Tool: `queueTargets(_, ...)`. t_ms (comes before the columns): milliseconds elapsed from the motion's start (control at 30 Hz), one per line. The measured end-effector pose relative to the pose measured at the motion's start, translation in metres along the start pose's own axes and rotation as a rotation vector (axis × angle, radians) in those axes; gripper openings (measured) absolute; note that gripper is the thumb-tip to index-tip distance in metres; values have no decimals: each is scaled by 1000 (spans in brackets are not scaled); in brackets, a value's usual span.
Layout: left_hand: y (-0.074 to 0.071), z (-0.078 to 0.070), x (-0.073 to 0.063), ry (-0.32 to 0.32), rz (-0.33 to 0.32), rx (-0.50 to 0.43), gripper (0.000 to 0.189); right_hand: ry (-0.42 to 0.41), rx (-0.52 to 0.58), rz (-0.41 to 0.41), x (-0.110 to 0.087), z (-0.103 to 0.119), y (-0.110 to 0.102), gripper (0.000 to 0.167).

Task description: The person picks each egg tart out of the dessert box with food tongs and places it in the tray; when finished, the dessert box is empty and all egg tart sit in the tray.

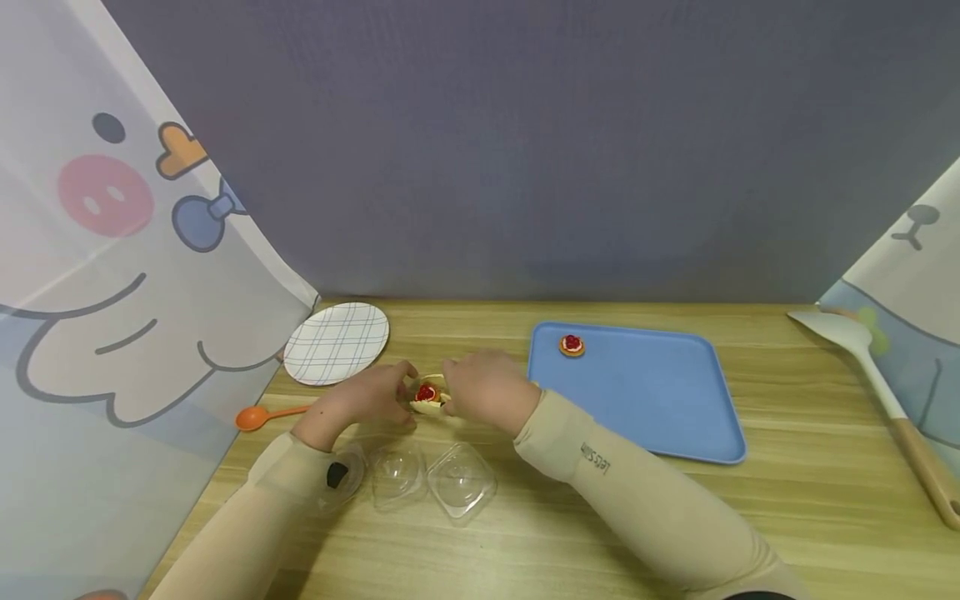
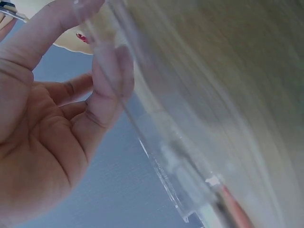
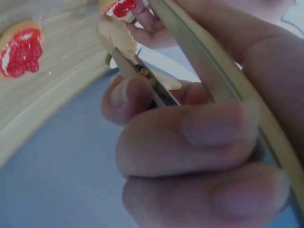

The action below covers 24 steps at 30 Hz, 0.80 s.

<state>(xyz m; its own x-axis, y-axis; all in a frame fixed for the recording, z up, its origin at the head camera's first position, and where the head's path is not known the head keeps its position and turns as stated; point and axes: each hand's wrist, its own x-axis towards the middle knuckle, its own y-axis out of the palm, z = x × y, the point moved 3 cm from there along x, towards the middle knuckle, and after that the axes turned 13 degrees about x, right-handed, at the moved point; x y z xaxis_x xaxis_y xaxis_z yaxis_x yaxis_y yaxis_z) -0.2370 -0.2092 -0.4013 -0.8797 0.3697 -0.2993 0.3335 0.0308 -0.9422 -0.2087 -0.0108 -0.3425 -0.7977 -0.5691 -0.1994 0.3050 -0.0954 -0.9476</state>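
Observation:
My right hand (image 1: 487, 387) grips a pair of tongs (image 3: 209, 61) with metal arms and pale, scalloped heads (image 3: 116, 35). A small fruit tart (image 1: 427, 392) with red berries and white cream sits between those heads. On the other side, my left hand (image 1: 371, 396) is at the tart and tong heads, thumb and fingers curved either side. Whether those fingers pinch the tart or a tong head, I cannot tell. A clear plastic piece (image 2: 156, 161) overlaps the left fingertips in the left wrist view. Another berry tart (image 1: 572, 346) lies on the blue tray (image 1: 645, 392).
Clear plastic containers (image 1: 461, 483) stand in front of my hands, one partly under the left forearm and near a small black piece (image 1: 337, 475). An orange spoon (image 1: 255, 417) and a checked plate (image 1: 337, 343) lie left. A white spatula with wooden handle (image 1: 877, 375) is far right.

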Motion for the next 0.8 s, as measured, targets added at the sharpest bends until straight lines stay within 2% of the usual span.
queueTargets(333,0,0,0,-5,10,13,76,8,18,12,2,-1,4,49)
queueTargets(800,0,1,1,-10,15,13,76,-32,17,-13,1,-1,6,48)
